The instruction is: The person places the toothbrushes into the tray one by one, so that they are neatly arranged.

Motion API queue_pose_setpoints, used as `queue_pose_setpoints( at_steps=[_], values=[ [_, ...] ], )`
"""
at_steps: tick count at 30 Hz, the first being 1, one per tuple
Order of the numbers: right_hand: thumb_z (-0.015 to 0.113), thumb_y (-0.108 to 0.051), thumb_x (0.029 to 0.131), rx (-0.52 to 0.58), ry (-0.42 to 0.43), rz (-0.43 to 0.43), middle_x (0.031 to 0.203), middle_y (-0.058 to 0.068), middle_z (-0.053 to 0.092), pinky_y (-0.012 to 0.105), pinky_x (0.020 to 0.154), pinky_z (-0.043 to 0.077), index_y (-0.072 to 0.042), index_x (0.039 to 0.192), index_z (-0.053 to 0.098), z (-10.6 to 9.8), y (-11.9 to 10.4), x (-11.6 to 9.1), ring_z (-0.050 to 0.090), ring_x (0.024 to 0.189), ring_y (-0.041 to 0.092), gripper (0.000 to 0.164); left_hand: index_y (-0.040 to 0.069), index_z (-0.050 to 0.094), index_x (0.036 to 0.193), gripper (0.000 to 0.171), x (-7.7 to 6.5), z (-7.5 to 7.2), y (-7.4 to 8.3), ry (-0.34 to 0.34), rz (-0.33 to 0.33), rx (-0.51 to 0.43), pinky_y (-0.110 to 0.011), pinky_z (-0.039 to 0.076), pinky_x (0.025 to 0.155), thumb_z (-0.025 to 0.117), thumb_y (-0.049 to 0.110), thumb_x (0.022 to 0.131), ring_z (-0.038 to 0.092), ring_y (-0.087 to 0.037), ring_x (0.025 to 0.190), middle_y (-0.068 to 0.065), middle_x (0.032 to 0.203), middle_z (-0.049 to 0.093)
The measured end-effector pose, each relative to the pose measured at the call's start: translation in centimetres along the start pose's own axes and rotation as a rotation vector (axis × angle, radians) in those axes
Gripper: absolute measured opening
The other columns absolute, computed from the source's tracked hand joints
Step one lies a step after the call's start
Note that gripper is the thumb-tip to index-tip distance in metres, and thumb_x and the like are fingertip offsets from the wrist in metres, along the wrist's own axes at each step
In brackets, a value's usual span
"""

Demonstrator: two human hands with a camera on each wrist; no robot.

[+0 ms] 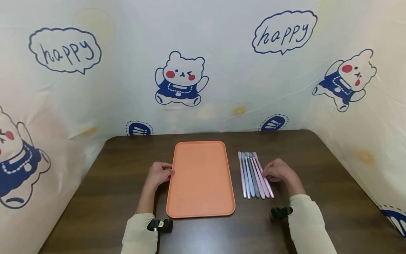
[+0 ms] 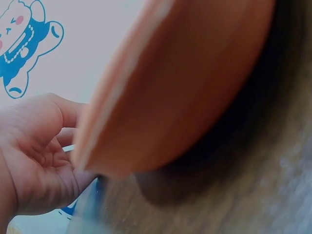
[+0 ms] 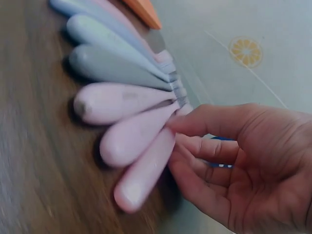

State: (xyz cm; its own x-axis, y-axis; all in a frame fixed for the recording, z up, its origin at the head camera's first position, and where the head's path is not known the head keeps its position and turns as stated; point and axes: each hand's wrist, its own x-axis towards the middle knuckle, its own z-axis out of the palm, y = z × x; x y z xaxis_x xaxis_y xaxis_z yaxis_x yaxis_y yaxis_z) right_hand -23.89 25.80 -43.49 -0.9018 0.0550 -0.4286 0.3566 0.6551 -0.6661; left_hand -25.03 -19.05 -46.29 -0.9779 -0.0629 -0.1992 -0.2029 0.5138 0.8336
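Observation:
In the head view an orange tray [image 1: 200, 180] lies flat on the table. My left hand [image 1: 159, 173] is at its left edge, and in the left wrist view the fingers grip the rim of the tray [image 2: 180, 83]. To the right of the tray several toothbrushes lie side by side in a fan, handles toward me, in pink, blue, grey and lilac. My right hand [image 1: 277, 170] pinches the rightmost pink toothbrush [image 3: 130, 192] around the middle of its handle with thumb and fingers. The neighbouring pink toothbrush [image 3: 127, 141] lies right beside the fingertips.
The dark wooden table [image 1: 203, 234] is backed by a pale cloth [image 1: 222, 70] printed with bears and the word happy. A strip of bare wood separates the tray from the toothbrushes. Each sleeved wrist carries a small black camera.

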Motion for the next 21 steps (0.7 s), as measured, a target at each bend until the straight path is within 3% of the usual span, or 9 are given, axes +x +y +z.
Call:
queue_pose_setpoints(
  at_steps=[15, 21],
  values=[
    [0.071, -0.013, 0.088, -0.067, 0.046, -0.002, 0.084, 0.011, 0.064, 0.024, 0.063, 0.055, 0.006, 0.095, 0.068, 0.68, -0.20, -0.24, 0.064, 0.073, 0.018, 0.020, -0.006, 0.072, 0.118, 0.032, 0.08, 0.06, 0.07, 0.014, -0.004, -0.007, -0.034, 0.063, 0.073, 0.065, 0.006, 0.089, 0.070, -0.017, 0.080, -0.026, 0.113, 0.071],
    [0.067, -0.015, 0.091, -0.039, 0.049, -0.013, 0.093, 0.016, 0.066, 0.028, 0.068, 0.059, 0.009, 0.107, 0.067, 0.54, 0.13, -0.29, 0.065, 0.079, 0.020, 0.029, -0.005, 0.072, 0.118, 0.032, 0.26, 0.11, -0.12, 0.014, -0.007, -0.011, -0.033, 0.063, 0.072, 0.064, 0.005, 0.089, 0.069, -0.015, 0.078, -0.025, 0.112, 0.072]
  ],
)
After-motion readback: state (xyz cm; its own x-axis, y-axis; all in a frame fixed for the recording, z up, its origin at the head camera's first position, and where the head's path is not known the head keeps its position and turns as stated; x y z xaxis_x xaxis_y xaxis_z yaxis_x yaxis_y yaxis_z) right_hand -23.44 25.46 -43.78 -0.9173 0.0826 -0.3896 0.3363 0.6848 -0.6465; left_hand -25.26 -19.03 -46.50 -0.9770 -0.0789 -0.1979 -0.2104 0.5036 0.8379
